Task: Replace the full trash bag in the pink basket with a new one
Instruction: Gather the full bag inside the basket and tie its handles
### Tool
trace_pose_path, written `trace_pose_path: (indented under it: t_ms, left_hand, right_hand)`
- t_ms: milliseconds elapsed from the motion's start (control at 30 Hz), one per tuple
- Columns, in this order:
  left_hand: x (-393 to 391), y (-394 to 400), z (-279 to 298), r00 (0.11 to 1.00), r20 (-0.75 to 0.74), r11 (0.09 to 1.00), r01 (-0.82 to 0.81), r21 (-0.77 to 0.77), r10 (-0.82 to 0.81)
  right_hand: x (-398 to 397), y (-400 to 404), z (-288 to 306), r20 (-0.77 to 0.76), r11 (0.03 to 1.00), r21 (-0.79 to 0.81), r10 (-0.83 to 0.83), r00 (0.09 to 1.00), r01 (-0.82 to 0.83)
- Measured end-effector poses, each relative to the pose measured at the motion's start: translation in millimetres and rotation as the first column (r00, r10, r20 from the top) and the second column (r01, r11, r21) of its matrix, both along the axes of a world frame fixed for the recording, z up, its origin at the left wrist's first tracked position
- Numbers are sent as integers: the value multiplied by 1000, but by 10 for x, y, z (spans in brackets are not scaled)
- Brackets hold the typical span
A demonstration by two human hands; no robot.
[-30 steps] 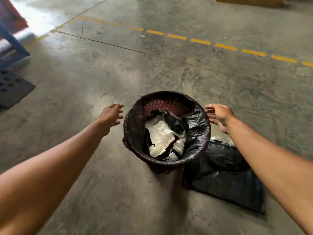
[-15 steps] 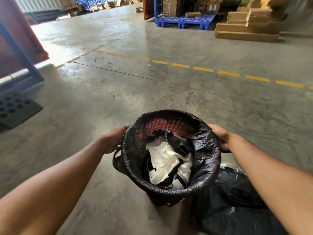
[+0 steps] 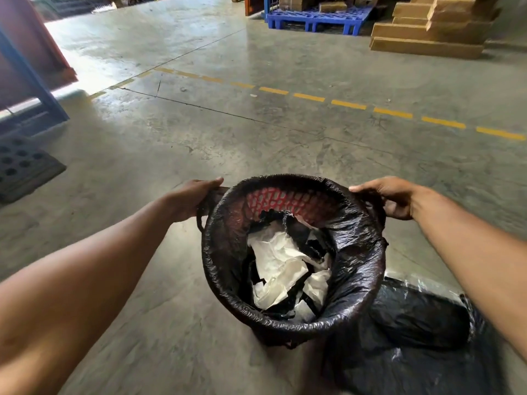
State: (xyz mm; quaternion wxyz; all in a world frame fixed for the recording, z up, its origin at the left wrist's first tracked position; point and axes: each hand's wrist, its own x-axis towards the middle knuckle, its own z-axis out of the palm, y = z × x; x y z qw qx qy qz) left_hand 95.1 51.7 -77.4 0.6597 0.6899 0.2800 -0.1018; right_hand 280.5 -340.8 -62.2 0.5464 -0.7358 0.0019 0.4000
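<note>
over the floor (image 3: 199, 138) both hands have gripped the bag (image 3: 356, 266).

You're standing on a scuffed grey concrete floor (image 3: 285, 143). Dashed yellow line (image 3: 308, 96) runs from 11 to 3 o'clock. Black perforated mat (image 3: 22, 166) at 9, blue pallet (image 3: 316, 19) at 12, cardboard boxes (image 3: 427, 38) at 1, crumpled black plastic bags (image 3: 422, 317) at 4.

My left hand (image 3: 190, 201) and right hand (image 3: 391, 197) flank the basket (image 3: 288, 199); the spare bag (image 3: 422, 323) lies on the floor (image 3: 256, 143) to its right.
</note>
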Motion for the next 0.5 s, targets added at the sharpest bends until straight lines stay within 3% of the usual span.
trace_pose_path:
  t_ms: [100, 167, 300, 400, 500]
  left_hand:
    - [110, 41, 139, 985, -82, 978, 160, 134, -150]
    - [208, -19, 180, 988, -24, 959, 152, 238, -150]
    - [313, -171, 147, 993, 113, 974, -11, 226, -15]
    - [360, -279, 116, 965, 248, 950, -153, 273, 84]
    - [381, -393, 140, 914, 376, 913, -276, 301, 153]
  right_hand:
    - [16, 140, 92, 45, 999, -12, -37, 998, 38]
    - [34, 212, 108, 60, 999, -29, -21, 998, 23]
    - [-55, 375, 175, 166, 989, -148, 6, 986, 19]
    - [-118, 453, 212, 332, 992, -35, -102, 938, 120]
    - [-196, 461, 206, 398, 988, 77, -152, 905, 133]
